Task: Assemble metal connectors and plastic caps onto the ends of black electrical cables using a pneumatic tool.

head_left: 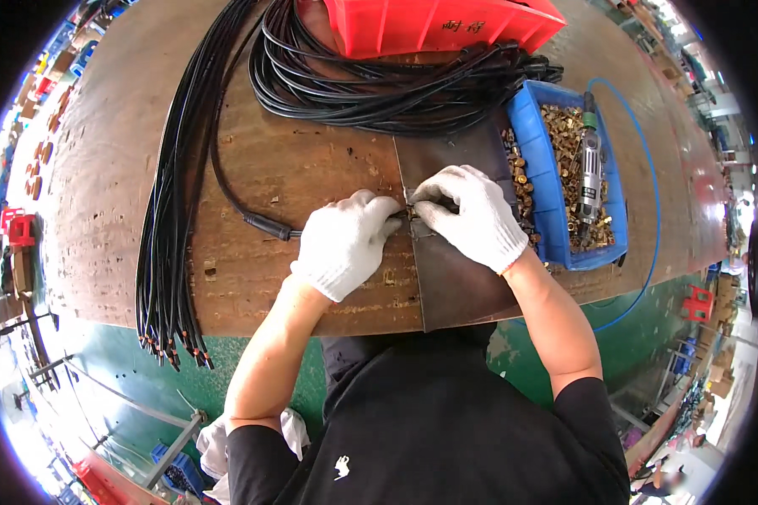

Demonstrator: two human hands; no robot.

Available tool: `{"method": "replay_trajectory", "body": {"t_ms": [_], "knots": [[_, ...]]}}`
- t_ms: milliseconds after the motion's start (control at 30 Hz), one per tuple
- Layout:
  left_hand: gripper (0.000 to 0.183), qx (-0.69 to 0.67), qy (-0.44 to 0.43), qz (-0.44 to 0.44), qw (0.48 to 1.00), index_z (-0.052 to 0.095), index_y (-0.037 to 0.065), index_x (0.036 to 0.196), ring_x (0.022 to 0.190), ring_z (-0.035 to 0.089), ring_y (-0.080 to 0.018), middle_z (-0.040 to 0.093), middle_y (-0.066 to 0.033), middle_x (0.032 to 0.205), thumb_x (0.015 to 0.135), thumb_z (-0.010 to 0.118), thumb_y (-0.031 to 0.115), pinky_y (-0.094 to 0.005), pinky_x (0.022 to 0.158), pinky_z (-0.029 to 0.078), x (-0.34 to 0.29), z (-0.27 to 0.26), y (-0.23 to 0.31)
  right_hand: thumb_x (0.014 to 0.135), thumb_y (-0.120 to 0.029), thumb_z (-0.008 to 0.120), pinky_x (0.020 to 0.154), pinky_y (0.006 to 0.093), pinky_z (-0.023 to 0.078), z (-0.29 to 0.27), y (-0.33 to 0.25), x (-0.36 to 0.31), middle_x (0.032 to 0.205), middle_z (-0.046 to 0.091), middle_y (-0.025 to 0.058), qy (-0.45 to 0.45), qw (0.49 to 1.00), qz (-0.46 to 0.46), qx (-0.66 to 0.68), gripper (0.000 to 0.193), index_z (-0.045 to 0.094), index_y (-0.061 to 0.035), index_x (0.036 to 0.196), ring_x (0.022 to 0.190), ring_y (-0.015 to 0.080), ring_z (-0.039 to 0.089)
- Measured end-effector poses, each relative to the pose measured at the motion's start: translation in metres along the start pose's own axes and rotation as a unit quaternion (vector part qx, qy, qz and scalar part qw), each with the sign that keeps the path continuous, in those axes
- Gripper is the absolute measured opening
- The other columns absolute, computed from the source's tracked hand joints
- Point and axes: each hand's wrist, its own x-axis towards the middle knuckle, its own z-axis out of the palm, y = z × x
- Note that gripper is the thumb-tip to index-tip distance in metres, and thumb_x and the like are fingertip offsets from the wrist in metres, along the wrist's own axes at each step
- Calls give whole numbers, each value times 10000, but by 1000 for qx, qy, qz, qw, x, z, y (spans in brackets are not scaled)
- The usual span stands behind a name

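My left hand (345,240), in a white knitted glove, is closed around the end of a black cable (269,225). A thicker black sleeve sits on that cable just left of the glove. My right hand (472,215), gloved the same way, pinches at a small piece in front of the left fingertips. The fingers of both hands almost meet there, at the left edge of a dark metal plate (459,286) lying on the wooden table (312,160). What the right fingertips hold is mostly hidden and too small to name.
Right of my hands stands a blue bin (541,181) of brass fittings (564,126), with a metal air tool (591,177) on top and a blue hose (655,194). Loose fittings (520,181) line its left side. Coiled black cables (354,101), hanging cables (173,219) and a red crate (429,29) surround the workspace.
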Motion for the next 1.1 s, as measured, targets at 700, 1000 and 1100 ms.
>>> {"method": "replay_trajectory", "body": {"t_ms": [700,1000,1100], "knots": [[126,5,42,30,999,780,128,1019,877,730,-349,746,-105,955,903,759,172,-447,766,583,4,9,-7,927,-465,784,1077,503,499,-139,78,-60,1315,696,170,225,868,244,-370,606,632,-166,1432,1277,378,635],[121,3,54,25,998,788,125,1005,870,735,-348,756,-104,962,912,748,191,-448,765,585,0,9,-5,909,-282,746,752,462,589,-139,101,-59,1019,754,199,210,897,321,-221,790,400,-160,1608,803,326,760],[127,1,59,25,998,791,126,1012,873,735,-350,756,-107,962,915,746,194,-444,769,585,3,10,-5,893,-156,782,477,299,472,-164,119,-70,812,653,34,321,908,262,55,649,519,-1,1466,558,128,598]]}}
